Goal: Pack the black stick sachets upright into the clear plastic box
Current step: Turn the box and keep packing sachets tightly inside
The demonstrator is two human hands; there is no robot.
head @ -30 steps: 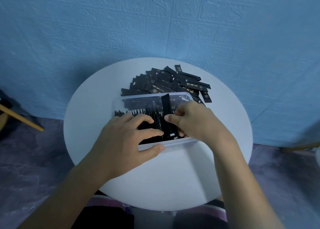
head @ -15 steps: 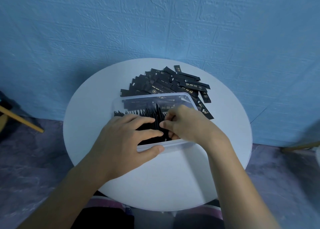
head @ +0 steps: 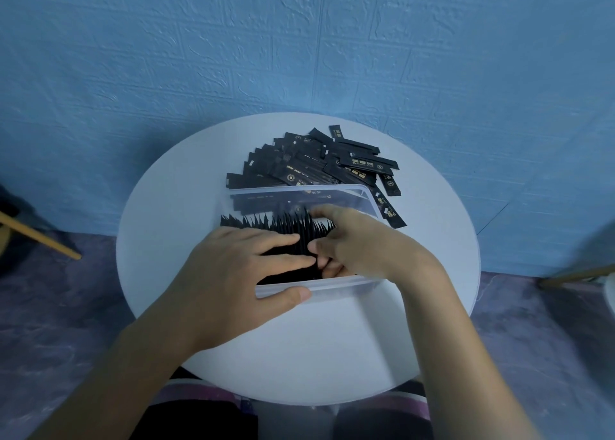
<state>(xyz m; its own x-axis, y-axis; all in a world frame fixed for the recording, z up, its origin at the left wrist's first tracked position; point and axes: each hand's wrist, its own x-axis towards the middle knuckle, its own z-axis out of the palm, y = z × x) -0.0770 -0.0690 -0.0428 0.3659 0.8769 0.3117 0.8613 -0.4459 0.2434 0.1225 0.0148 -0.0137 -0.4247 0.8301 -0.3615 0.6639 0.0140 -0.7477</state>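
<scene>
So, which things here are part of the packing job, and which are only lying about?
Part of the job: clear plastic box; upright sachets inside it; loose sachets piled behind it; left hand resting on the upright ones; right hand at the row's end.
Just lying about: left wooden stick; right wooden stick. The round table only carries the work.

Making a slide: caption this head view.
Left hand presses on upright sachets in the clear box, right hand inside beside it; loose sachets lie behind.
</scene>
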